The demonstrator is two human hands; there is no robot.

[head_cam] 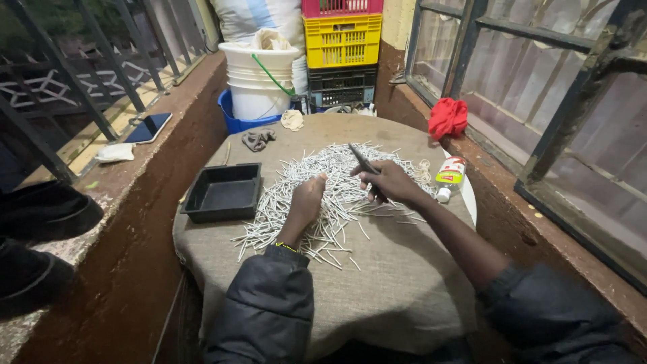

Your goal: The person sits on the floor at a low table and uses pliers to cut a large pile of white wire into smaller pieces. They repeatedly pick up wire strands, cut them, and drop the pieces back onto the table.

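Round table (377,269) w/ burlap cover is the landmark. Spread across its middle: heap of thin white sticks (317,185), loose ends trailing toward the near edge. Both hands sit right on top of the heap, close together but not touching.

Left hand (306,202) is curled into a loose fist over the heap's centre, fingers pinched shut; looks like a stick or two inside, can't tell for sure. Right hand (391,182) just right of it, fingers clamped round a thin dark tool (364,160), tip angled up and away toward the far side of the table.

Black plastic tray (224,192) on the table's left edge, beside the heap. Glue bottle (449,174) lying at the right edge, near the right hand. Grey rag (258,139) at the far-left rim. White buckets (259,77) and stacked crates (342,50) beyond the far edge.
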